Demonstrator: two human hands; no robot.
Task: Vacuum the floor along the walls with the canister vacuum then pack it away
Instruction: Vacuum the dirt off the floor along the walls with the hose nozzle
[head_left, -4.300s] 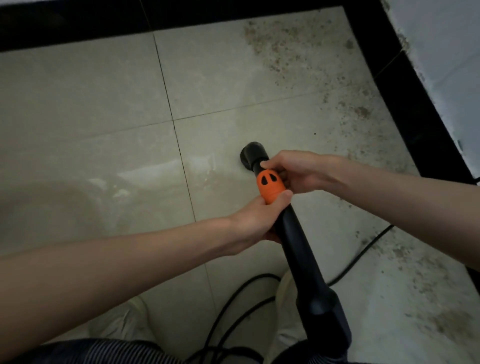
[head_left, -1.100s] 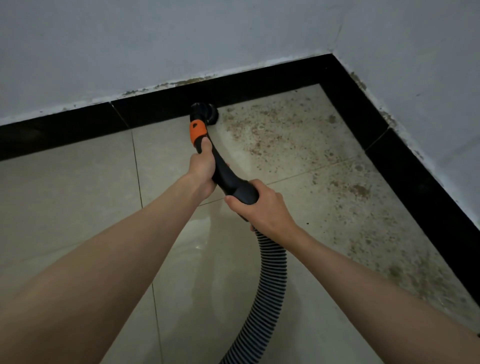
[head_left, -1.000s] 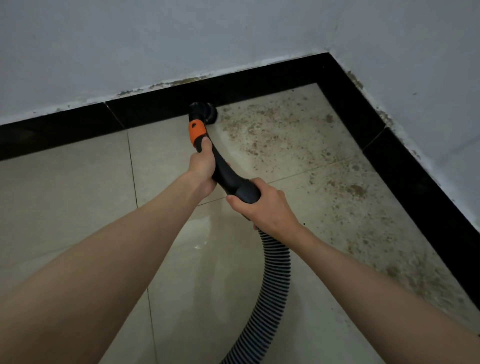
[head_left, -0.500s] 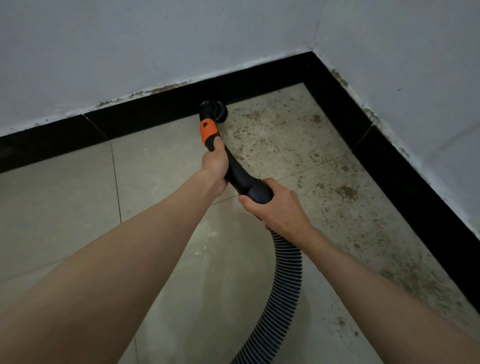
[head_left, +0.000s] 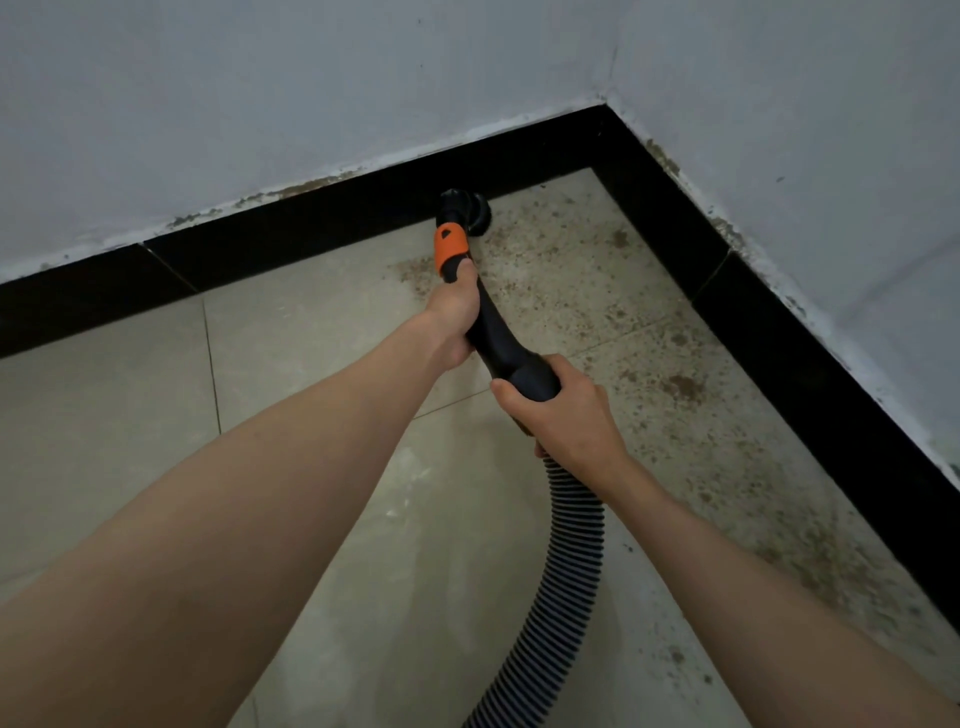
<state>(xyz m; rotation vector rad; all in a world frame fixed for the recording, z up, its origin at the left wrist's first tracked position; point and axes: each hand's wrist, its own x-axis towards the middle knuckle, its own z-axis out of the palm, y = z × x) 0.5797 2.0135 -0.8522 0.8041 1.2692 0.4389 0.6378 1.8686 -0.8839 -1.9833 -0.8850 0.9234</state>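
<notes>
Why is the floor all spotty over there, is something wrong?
Brown specks of dirt are scattered over the beige floor tiles near the corner. The white wall's paint is also chipped and stained just above the black skirting.

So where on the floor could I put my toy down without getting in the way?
Best on the pale tiles, bordered by the black skirting and the left arm. The corner side is crowded: brush head at the skirting, both hands on the black handle, ribbed hose trailing back, brown grime all around.
</notes>
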